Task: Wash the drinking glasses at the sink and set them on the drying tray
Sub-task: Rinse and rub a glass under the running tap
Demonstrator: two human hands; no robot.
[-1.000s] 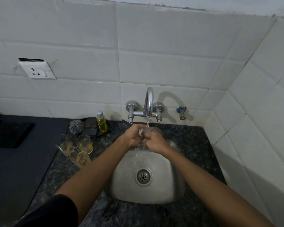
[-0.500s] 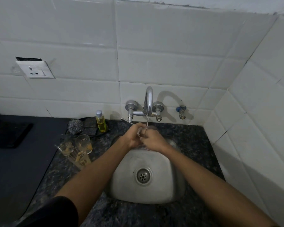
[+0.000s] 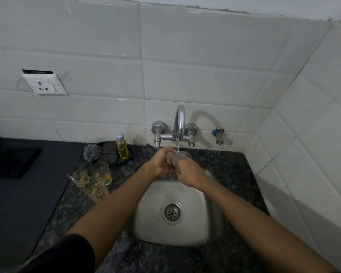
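A clear drinking glass (image 3: 180, 155) sits under the running tap (image 3: 180, 123), above the back of the steel sink (image 3: 177, 231). My left hand (image 3: 162, 164) grips the glass from the left. My right hand (image 3: 187, 170) holds it from the right and below. Water runs into the glass and drips between my hands. Three dirty glasses (image 3: 96, 179) with orange residue stand on the granite counter left of the sink. Most of the held glass is hidden by my fingers.
A yellow soap bottle (image 3: 122, 147), a steel scrubber (image 3: 91, 152) and a dark sponge (image 3: 109, 149) sit on a black dish behind the dirty glasses. A black mat (image 3: 10, 162) lies far left. Tiled walls close the back and right. A wall socket (image 3: 44, 84) is upper left.
My hands have shifted slightly around the glass under the stream and the glass has turned a little. The dirty glasses have not moved.
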